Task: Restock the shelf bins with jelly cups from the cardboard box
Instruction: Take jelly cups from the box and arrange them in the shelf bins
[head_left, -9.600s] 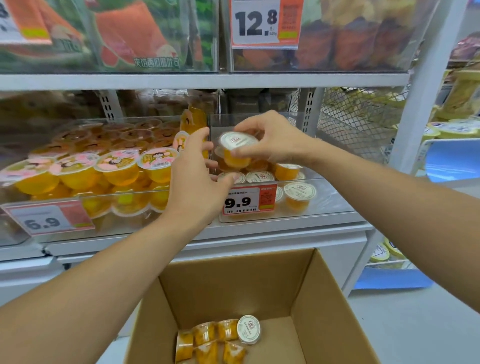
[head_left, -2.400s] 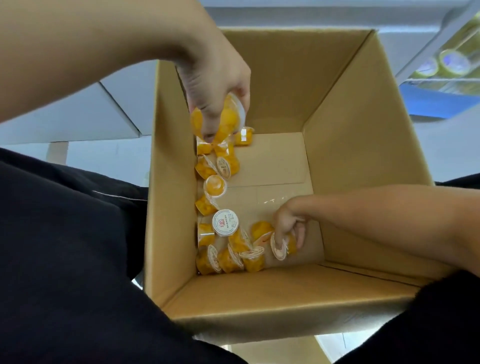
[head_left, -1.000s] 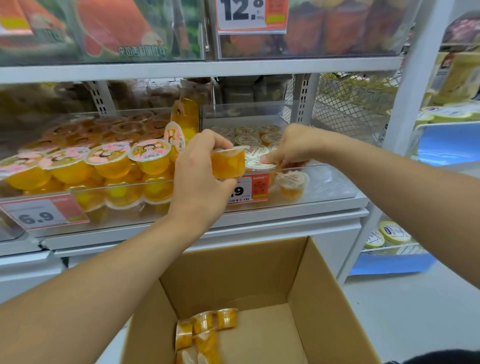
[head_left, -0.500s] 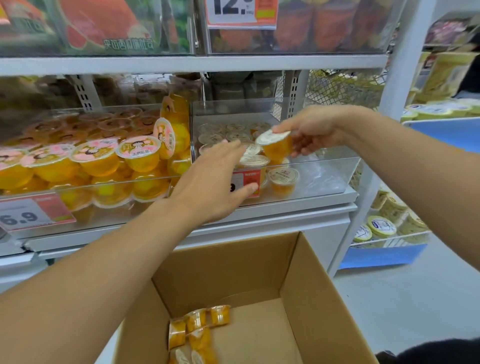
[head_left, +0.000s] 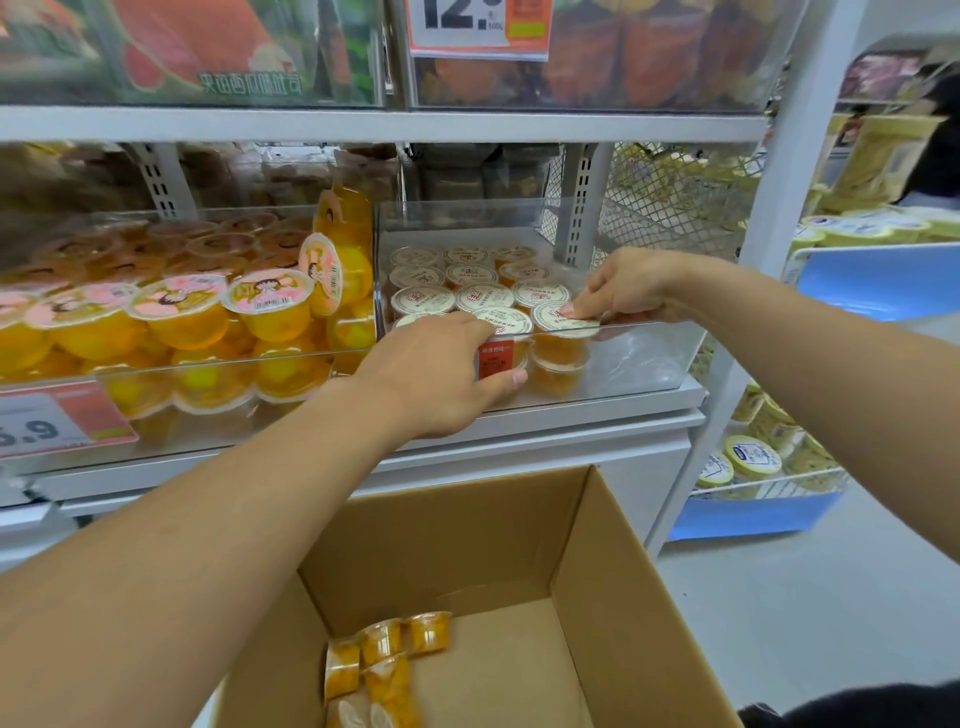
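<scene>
Both hands are up at the clear shelf bin (head_left: 644, 358) in the middle of the frame. The right hand (head_left: 631, 288) pinches a white-lidded jelly cup (head_left: 563, 332) at the bin's front edge, fingertips (head_left: 571, 310) curled onto its lid. That cup sits on another at the right end of the front row. The left hand (head_left: 441, 371) lies over the bin's front wall, thumb pressed against the red price tag (head_left: 496, 357), fingers inside beside the cups; whether they grip one I cannot tell. Rows of matching cups fill the bin behind. Lower centre, the cardboard box (head_left: 597, 571) stands open, a few orange cups (head_left: 382, 654) lying loose in its bottom left corner.
</scene>
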